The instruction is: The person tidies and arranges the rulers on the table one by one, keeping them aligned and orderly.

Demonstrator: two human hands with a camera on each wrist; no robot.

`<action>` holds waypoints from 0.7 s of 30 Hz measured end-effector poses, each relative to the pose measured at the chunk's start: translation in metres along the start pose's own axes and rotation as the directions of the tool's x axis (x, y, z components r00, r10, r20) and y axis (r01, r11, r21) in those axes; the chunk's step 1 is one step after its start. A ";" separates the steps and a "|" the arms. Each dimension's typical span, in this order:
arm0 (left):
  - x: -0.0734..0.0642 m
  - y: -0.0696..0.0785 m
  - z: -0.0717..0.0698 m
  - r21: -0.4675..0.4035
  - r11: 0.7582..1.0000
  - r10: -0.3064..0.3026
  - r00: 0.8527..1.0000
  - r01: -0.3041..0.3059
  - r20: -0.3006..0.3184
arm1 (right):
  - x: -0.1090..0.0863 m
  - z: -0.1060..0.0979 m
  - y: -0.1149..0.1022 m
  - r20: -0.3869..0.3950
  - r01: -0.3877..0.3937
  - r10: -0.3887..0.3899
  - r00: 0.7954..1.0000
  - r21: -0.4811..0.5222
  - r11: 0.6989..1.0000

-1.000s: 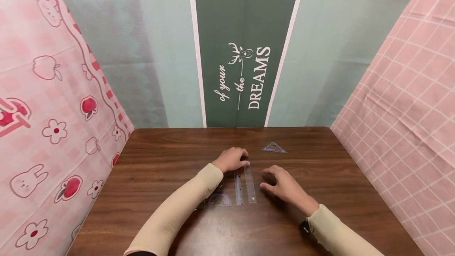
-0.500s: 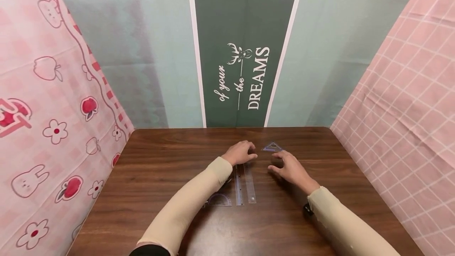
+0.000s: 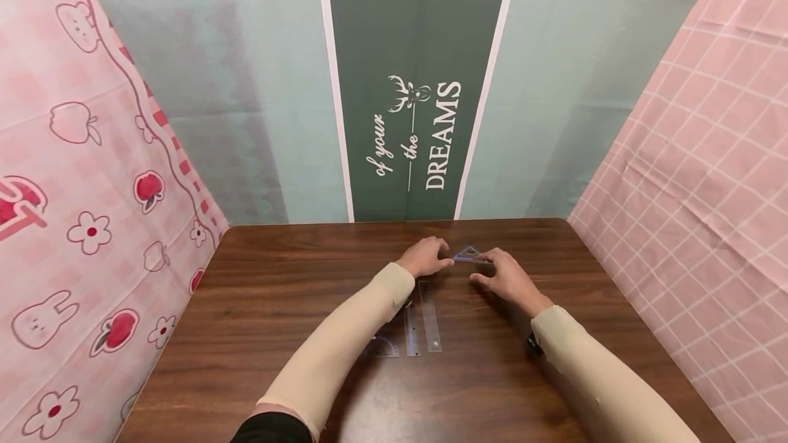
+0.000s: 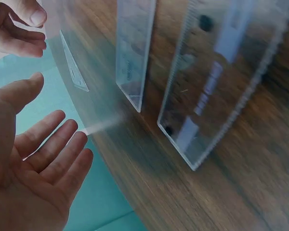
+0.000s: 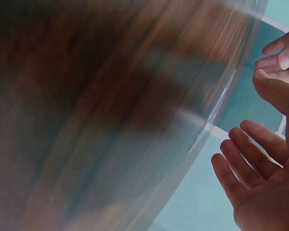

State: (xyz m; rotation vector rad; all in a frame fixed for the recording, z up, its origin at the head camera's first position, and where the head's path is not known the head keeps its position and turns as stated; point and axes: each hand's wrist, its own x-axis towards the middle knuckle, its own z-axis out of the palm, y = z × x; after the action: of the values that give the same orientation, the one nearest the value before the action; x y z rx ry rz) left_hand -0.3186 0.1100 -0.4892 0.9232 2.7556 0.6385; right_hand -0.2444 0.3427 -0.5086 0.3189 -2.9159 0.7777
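Note:
A clear set square [image 3: 469,256] with blue markings lies flat near the table's far edge. My left hand [image 3: 425,258] hovers at its left corner, thumb and fingers spread apart with nothing between them. On the other side, the fingertips of my right hand [image 3: 512,284] overlap the set square's right corner in the head view. In the right wrist view the fingers of the right hand [image 5: 260,178] are loosely bent, and the set square [image 5: 213,113] shows edge-on beyond them. Two clear rulers, one plain [image 3: 430,320] and one with a blue stripe [image 3: 412,335], lie nearer, below the left hand.
A clear protractor [image 3: 386,346] lies left of the rulers, partly hidden by the left sleeve [image 3: 345,340]. The brown wooden table [image 3: 492,388] is bounded by a green cloth backdrop [image 3: 425,33] and pink cloths on both sides.
Both hands have moved forward from beside the rulers to the two sides of the set square. The rulers, protractor and set square stay in place on the table.

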 end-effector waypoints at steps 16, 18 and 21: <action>0.018 0.009 0.006 0.002 1.000 -0.007 1.000 0.007 0.004 | 0.022 0.000 0.030 0.002 -0.034 0.034 0.999 -0.023 0.999; 0.019 0.010 0.007 -0.001 1.000 0.004 1.000 -0.004 0.009 | 0.023 0.000 0.032 -0.001 -0.030 0.030 1.000 -0.027 0.999; 0.022 0.011 0.010 -0.015 1.000 0.008 1.000 -0.008 0.017 | 0.026 0.002 0.035 -0.002 -0.029 0.029 1.000 -0.024 0.999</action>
State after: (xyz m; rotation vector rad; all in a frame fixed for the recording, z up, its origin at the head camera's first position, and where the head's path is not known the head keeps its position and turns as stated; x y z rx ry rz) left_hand -0.3269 0.1347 -0.4935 0.9326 2.7296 0.6486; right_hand -0.2774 0.3671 -0.5230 0.2744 -2.9325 0.7458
